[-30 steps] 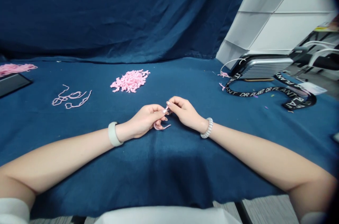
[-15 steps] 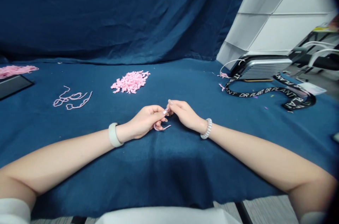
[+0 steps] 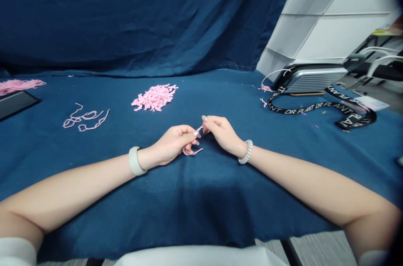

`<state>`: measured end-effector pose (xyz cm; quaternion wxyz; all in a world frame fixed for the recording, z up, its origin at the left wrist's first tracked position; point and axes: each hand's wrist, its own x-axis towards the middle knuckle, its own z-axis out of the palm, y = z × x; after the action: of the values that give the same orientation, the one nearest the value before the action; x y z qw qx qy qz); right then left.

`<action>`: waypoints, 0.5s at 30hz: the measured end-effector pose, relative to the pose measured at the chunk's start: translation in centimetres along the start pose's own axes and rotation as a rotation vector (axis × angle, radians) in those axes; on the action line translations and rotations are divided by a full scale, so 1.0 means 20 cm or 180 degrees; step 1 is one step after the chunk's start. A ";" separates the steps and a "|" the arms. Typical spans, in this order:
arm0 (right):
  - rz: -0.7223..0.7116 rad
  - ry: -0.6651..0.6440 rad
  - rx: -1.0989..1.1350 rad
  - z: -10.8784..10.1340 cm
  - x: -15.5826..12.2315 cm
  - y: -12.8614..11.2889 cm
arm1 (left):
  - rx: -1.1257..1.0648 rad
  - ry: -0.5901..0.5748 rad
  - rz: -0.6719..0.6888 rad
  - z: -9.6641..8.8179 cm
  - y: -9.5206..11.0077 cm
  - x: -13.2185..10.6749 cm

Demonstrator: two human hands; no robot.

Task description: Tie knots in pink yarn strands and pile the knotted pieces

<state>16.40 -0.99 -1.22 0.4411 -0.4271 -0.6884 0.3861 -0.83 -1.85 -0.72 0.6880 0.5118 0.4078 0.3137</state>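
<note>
Between my two hands runs a short piece of pink yarn (image 3: 197, 151), its loose end curling below my left fingers. My left hand (image 3: 176, 143), with a pale band at the wrist, pinches the yarn between thumb and forefinger. A small gap away, my right hand (image 3: 222, 132), wearing a coiled bracelet, is closed on the other end. Most of the yarn inside the fingers is hidden. Beyond the hands lies a heap of small pink yarn pieces (image 3: 155, 97). Loose lengths of pale pink yarn (image 3: 85, 120) rest to the left.
At the far left, a bundle of pink yarn (image 3: 20, 85) lies by a dark flat-topped object (image 3: 19, 104). On the right are a silver ridged case (image 3: 317, 80), a black lettered strap (image 3: 302, 110) and yarn scraps (image 3: 263, 103). Blue cloth (image 3: 126, 207) covers the table.
My right hand has moved slightly right and up, away from the left, so a short stretch of yarn now shows between them. My left hand stays in place.
</note>
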 end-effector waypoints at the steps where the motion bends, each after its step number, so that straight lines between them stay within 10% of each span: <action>1: -0.0011 -0.0021 -0.0083 0.00 0.00 0.00 | 0.0022 -0.0008 0.0010 0.00 0.00 0.00; 15: -0.0533 0.0002 -0.0521 0.02 -0.02 -0.02 | 0.0029 -0.0081 0.0036 0.00 0.00 0.00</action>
<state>16.06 -1.54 -1.09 0.4357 -0.4027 -0.7508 0.2903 -0.87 -1.80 -0.76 0.6890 0.5211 0.3976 0.3092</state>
